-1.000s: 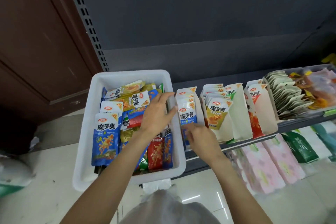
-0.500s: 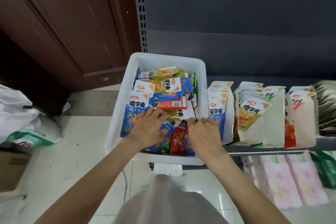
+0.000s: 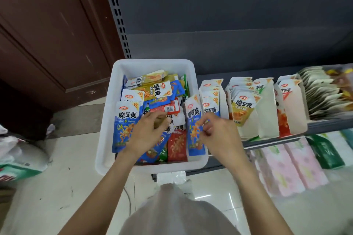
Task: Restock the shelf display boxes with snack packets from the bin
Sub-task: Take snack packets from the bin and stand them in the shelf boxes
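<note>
- White bin [image 3: 107,145] of snack packets beneath both hands.
- Left hand [image 3: 147,135]: fingers curled down into loose packets; grasp cannot be confirmed.
- Right hand [image 3: 219,135]: pinching upright blue packet [image 3: 193,120] at bin's right wall.
- Display boxes [image 3: 267,120] on shelf just right of right hand.

Left hand [image 3: 148,135], right hand [image 3: 219,131]: fingers [image 3: 205,120] curled.

Your bin [image 3: 107,120] looks like smooth white plastic; the snack packets [image 3: 126,120] in it are glossy printed film. The display boxes [image 3: 267,112] seem matt white card, though blur hides detail. You face matt grey metal shelving [image 3: 229,25], dark varnished wood [image 3: 47,34], shiny floor tile [image 3: 219,187].
</note>
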Available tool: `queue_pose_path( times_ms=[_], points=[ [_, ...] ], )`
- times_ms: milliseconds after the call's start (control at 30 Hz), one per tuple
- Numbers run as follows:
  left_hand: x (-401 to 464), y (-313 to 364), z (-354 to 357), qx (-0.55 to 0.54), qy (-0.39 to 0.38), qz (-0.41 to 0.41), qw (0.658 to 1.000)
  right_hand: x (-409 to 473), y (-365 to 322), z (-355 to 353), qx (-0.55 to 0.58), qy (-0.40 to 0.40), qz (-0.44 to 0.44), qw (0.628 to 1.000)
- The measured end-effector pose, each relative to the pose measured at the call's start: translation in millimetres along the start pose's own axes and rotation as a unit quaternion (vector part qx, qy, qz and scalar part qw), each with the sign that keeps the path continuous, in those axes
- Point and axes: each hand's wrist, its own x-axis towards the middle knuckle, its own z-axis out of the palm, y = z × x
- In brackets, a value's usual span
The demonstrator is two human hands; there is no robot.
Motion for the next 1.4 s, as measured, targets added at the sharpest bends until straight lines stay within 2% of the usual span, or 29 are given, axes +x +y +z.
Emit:
queue_pose_path(
  times_ms=[100, 133, 200, 300, 400, 533, 600, 700, 800, 900, 1033, 1200, 1400],
  points=[
    [-2, 42, 7, -0.231, -0.067, -0.041, 0.97, -10, 16, -41, 0.245, 0.029, 0.024, 0.969],
    [0, 54, 11, -0.281, -0.086, -0.036, 0.955, -10, 23, -45, 0.295, 0.039, 0.025, 0.954],
    [9, 76, 19, -0.316, -0.11, -0.007, 0.943, -6, 39, -45, 0.315, 0.076, 0.023, 0.946],
    [31, 102, 32, -0.271, -0.088, 0.053, 0.957, 5, 60, -37, 0.267, 0.156, 0.024, 0.951],
    [55, 111, 48, -0.158, -0.031, 0.103, 0.982, 20, 79, -24, 0.182, 0.212, 0.045, 0.959],
    [67, 96, 59, 0.055, -0.021, 0.129, 0.99, 32, 95, -3, 0.044, 0.193, 0.071, 0.978],
    [68, 87, 60, 0.104, -0.004, 0.13, 0.986, 33, 98, 5, -0.003, 0.187, 0.066, 0.98],
    [70, 81, 57, 0.119, 0.027, 0.142, 0.982, 33, 96, 8, -0.018, 0.178, 0.063, 0.982],
    [76, 81, 54, 0.149, 0.043, 0.153, 0.976, 32, 92, 9, -0.105, 0.17, 0.056, 0.978],
    [82, 79, 53, 0.193, 0.054, 0.162, 0.966, 31, 92, 12, -0.117, 0.146, 0.054, 0.981],
    [81, 76, 60, 0.249, -0.004, 0.169, 0.954, 22, 99, 14, -0.131, 0.102, 0.065, 0.984],
    [74, 75, 62, 0.293, -0.055, 0.182, 0.937, 12, 97, 19, -0.115, 0.111, 0.076, 0.984],
    [68, 69, 50, 0.201, 0.056, 0.206, 0.956, 6, 90, 27, -0.146, 0.139, 0.075, 0.977]
  ],
)
